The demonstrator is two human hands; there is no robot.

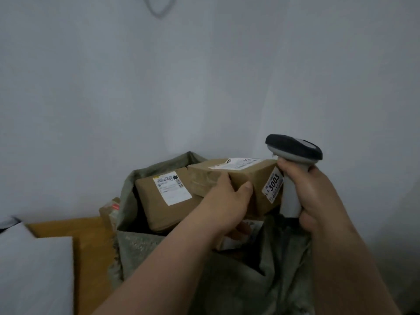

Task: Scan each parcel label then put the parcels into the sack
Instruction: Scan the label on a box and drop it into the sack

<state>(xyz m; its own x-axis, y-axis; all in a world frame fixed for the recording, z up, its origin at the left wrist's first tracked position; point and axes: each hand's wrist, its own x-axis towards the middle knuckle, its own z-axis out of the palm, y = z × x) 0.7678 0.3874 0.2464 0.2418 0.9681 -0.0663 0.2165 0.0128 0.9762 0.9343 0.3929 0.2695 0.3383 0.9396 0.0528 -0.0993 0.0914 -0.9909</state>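
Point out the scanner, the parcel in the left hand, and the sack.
scanner (293, 147): head view, on its dark head.
held parcel (259, 176): head view, on its brown near face.
sack (238, 289): head view, on its near wall.

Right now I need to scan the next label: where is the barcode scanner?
In the head view, right of centre: the right hand grips the scanner upright by its handle, beside the 3003-stickered box above the sack.

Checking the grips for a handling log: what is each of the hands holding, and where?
The left hand grips the brown parcel at its near edge; the right hand holds the scanner by its handle.
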